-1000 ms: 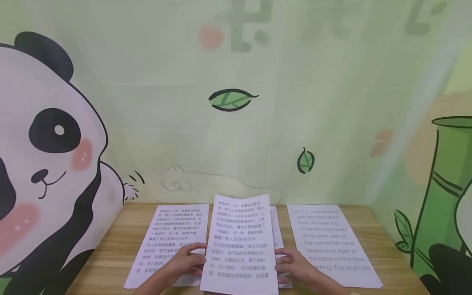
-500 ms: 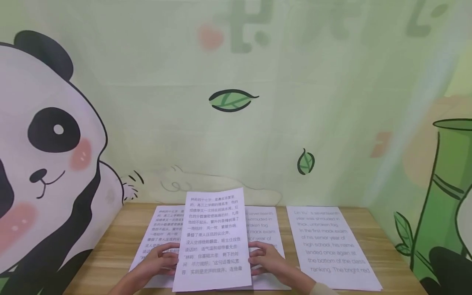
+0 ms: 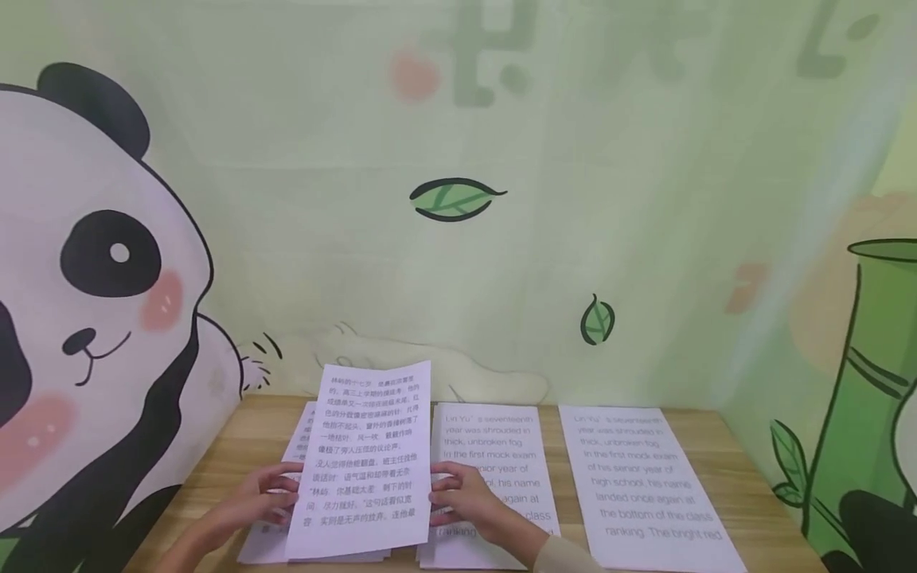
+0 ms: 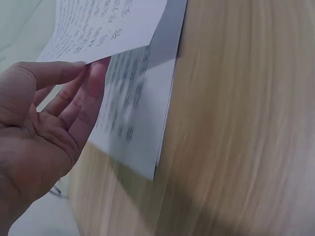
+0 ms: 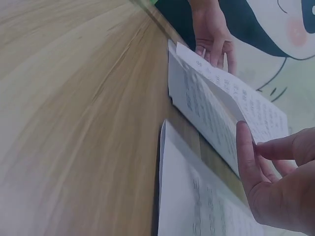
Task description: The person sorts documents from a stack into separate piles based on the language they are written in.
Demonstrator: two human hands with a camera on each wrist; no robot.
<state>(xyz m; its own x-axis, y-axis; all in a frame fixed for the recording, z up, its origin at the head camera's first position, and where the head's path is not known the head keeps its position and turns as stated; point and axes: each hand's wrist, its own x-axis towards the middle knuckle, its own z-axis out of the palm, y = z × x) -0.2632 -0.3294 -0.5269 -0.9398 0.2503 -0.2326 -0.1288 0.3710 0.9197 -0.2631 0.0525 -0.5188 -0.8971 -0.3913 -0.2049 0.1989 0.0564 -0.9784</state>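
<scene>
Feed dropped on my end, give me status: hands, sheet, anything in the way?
Left hand and right hand pinch the Chinese-text sheet by its side edges. Sheet lifted, tilted over the left stack. Nothing blocking.

"What words can you read?"

"The right sheet (image 3: pixel 648 485) says 'Lin Yu's seventeenth year was shrouded in thick, unbroken fog. In the first mock exam of his senior year of high school, his name landed once again at the bottom of the class ranking.'"

"And the others?"

"The middle sheet (image 3: pixel 494 454) starts the same. The lifted sheet (image 3: pixel 365 461) has Chinese writing, too small to read."
</scene>
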